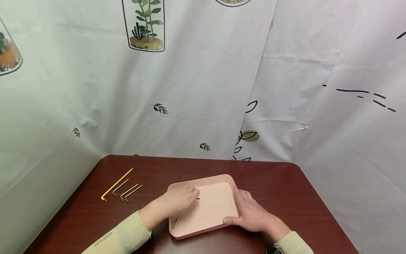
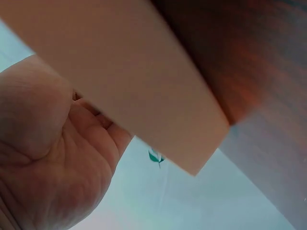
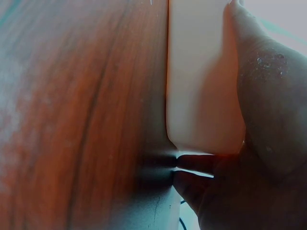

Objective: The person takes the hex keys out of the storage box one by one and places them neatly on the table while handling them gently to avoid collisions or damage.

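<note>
A shallow pink tray [image 1: 211, 208] lies on the table, slightly turned. My right hand [image 1: 252, 211] grips its right side, with the thumb over the near rim and the other fingers along the outer wall. My left hand [image 1: 180, 200] reaches over the left rim, palm down, fingers lowered into the tray. A short dark end of a thin rod [image 1: 198, 198] shows by its fingertips; whether they pinch it is hidden. Near the tray's left corner lies a brass-coloured hex key [image 1: 176, 222], partly under the left hand. In the left wrist view the tray wall [image 2: 124, 81] covers those fingers.
Left of the tray, a long yellow hex key [image 1: 117, 184] and several shorter brass-coloured hex keys [image 1: 133, 193] lie side by side on the dark red-brown table [image 1: 269, 187]. White printed cloth [image 1: 196, 88] hangs behind the table and at its sides.
</note>
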The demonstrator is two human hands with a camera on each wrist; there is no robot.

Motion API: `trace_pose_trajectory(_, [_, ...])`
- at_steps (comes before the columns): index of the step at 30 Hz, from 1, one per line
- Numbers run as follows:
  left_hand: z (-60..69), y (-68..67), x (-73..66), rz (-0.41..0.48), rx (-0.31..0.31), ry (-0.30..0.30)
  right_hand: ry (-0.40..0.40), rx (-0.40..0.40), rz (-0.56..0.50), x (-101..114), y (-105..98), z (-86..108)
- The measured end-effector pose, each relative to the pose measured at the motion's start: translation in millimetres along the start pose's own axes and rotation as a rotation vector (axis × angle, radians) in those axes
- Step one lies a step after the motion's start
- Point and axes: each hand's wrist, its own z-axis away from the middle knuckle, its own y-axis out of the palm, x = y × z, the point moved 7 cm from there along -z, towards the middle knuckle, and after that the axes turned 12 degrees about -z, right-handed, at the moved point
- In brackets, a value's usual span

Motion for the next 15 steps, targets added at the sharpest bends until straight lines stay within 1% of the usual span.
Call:
trace_pose_trajectory(2, [0.4, -3.0, 3.5, -0.020, -0.030, -0.011, 0.000, -0.001, 0.005, 0.0, -0.2, -0.1])
trace_pose_trajectory(3, [0.8, -5.0, 5.4, -0.018, -0.035, -0.018, 0.000, -0.002, 0.007, 0.0, -0.3, -0.1])
trace_pose_trajectory(7, [3.6, -8.4, 13.9, 0.032, -0.011, -0.050, -0.001, 0.002, 0.004, 0.3, 0.0, -0.1])
trace_pose_trajectory(10, [6.2, -9.8, 20.4, 0.051, 0.013, -0.069, -0.006, 0.000, -0.003, 0.8, -0.2, -0.1])
trace_pose_trajectory(15, [11.5, -11.3, 30.3, 0.058, 0.009, -0.094, -0.017, -0.010, 0.000, 2.0, -0.6, -0.4])
